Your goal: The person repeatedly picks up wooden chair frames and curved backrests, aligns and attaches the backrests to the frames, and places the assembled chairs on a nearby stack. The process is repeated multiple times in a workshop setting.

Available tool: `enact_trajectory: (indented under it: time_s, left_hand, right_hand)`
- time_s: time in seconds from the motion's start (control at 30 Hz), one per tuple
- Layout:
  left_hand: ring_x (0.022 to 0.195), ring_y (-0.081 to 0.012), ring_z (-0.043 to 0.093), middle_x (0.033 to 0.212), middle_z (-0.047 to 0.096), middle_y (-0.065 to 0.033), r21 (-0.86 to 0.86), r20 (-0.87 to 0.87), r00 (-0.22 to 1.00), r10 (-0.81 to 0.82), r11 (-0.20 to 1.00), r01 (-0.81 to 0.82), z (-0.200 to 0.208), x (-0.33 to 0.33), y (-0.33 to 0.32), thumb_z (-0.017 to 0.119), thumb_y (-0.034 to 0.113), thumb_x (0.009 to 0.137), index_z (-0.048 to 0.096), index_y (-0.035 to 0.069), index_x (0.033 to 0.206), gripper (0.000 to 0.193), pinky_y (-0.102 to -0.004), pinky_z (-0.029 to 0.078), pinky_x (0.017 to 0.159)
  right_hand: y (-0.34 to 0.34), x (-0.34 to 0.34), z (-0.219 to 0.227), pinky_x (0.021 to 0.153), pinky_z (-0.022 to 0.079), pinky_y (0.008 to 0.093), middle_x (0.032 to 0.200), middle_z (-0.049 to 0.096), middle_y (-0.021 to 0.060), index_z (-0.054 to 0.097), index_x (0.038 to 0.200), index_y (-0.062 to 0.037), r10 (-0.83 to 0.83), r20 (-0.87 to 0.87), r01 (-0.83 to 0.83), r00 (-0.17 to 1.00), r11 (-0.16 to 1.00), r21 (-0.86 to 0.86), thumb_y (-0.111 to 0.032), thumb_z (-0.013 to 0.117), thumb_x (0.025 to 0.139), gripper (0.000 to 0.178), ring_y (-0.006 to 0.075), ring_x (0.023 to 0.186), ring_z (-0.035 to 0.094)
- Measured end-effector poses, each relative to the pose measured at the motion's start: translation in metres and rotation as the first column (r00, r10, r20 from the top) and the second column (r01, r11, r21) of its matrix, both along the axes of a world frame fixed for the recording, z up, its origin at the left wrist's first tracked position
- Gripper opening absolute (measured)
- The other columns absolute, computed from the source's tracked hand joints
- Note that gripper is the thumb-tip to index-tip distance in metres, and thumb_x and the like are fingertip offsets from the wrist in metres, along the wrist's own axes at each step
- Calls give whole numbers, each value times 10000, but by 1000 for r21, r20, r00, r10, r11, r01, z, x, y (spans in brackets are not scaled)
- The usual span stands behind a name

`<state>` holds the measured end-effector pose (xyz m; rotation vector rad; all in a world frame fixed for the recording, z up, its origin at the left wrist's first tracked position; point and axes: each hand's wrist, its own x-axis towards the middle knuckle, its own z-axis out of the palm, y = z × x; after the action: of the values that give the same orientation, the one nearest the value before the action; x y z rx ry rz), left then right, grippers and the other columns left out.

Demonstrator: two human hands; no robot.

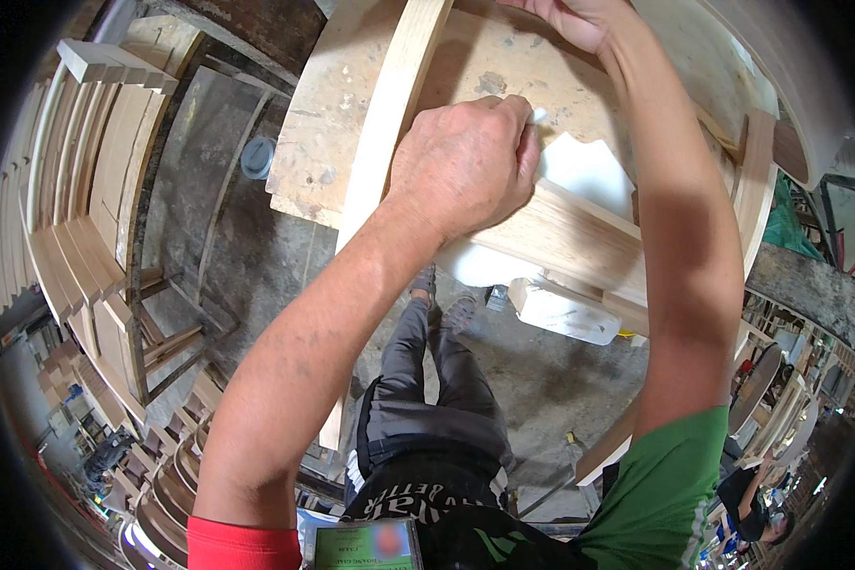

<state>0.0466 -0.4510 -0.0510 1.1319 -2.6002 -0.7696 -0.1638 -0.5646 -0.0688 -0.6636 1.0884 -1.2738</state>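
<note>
My left hand [467,163] is closed in a fist over the place where a long pale wooden bar [389,104] and a wooden crosspiece [565,233] come together. A small white tip [539,116] shows beside its curled fingers; what they hold is hidden. At the top edge my right hand [575,17] reaches across the worn wooden board [323,123], and the picture's edge cuts off its fingers. White sheet-like material [587,169] lies against the crosspiece. More white material [480,266] shows below it, next to a whitish plastic piece [570,318].
Stacked curved wooden parts [104,180] stand on a rack at the left. A blue-grey round container [256,157] sits beside the board. Curved wooden pieces [166,503] fill the lower left. At the lower right is another person [746,503], among more wooden parts.
</note>
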Motion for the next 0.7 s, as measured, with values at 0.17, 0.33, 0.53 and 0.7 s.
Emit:
enact_trajectory:
  time_s: [0.17, 0.33, 0.53, 0.7]
  left_hand:
    - [847, -375, 743, 949, 753, -203, 11, 8, 999, 41, 999, -42, 1, 1, 1, 621, 222, 951, 725, 32, 1097, 261, -478, 598, 844]
    - [859, -399, 729, 914, 744, -204, 21, -7, 997, 79, 997, -79, 0, 0, 3, 628, 235, 937, 725, 47, 1049, 239, -496, 582, 829]
    - [803, -403, 725, 865, 731, -220, 41, 19, 997, 81, 996, -81, 3, -1, 3, 640, 247, 945, 720, 29, 1036, 250, -494, 582, 791]
    - [817, -388, 736, 881, 738, -224, 34, 49, 996, 74, 997, -75, 6, -3, 4, 640, 250, 951, 722, 24, 1075, 271, -485, 592, 809]
  right_hand:
    - [46, -12, 5, 755, 626, 347, 861, 672, 95, 607, 1121, 48, -15, 195, 25, 981, 999, -49, 42, 559, 989, 141, 157, 701, 652]
    - [95, -33, 3, 744, 602, 376, 814, 691, 107, 639, 1100, 51, -147, 385, 113, 911, 987, 111, 2, 575, 975, 149, 179, 713, 661]
    - [127, -50, -3, 862, 576, 340, 1052, 642, 106, 598, 1256, 97, 27, 433, 4, 901, 998, -69, -15, 621, 1010, 271, 144, 831, 617]
    - [123, -35, 7, 812, 577, 324, 956, 676, 71, 670, 1204, 57, -166, -110, 158, 980, 984, -76, -84, 686, 991, 256, 133, 763, 637]
